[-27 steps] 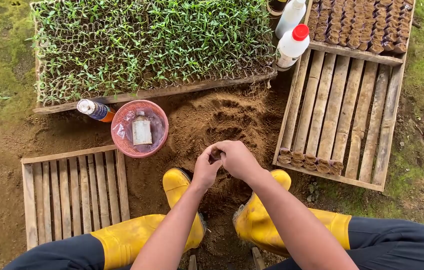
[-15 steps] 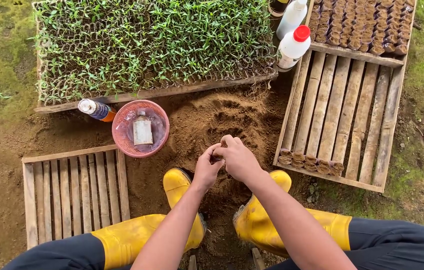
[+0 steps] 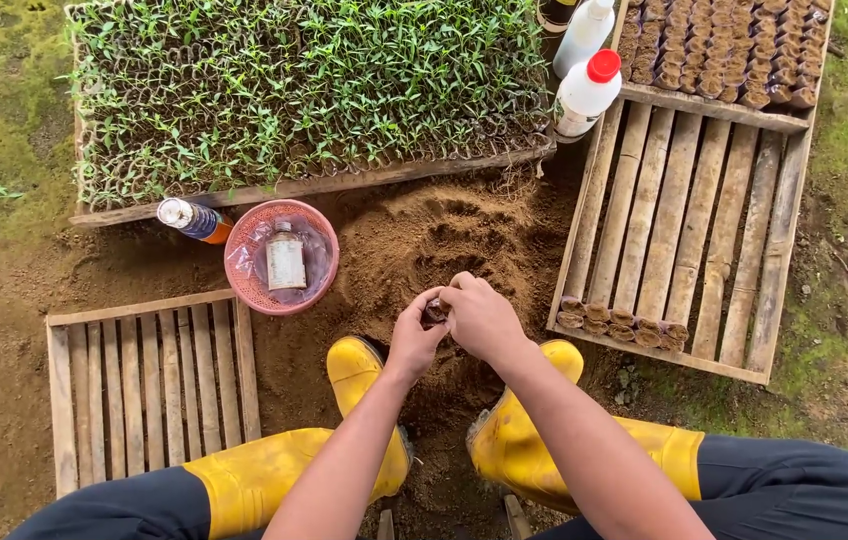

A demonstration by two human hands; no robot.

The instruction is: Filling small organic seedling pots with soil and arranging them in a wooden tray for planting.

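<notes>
Centrally, left hand & right hand pinch small dark object together, mostly hidden, over soil pile; identity unclear.

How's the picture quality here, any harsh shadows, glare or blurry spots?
Head view: soft, even daylight with no hard shadows; seedling tray and soil mound look sharp; a mild sheen shows on the yellow boots; the small thing between both hands is too hidden to make out.

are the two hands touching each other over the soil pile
Touching. The head view shows the left hand and right hand pressed together at the fingertips, around a small dark thing, with no gap visible between them, above the soil pile.
</notes>
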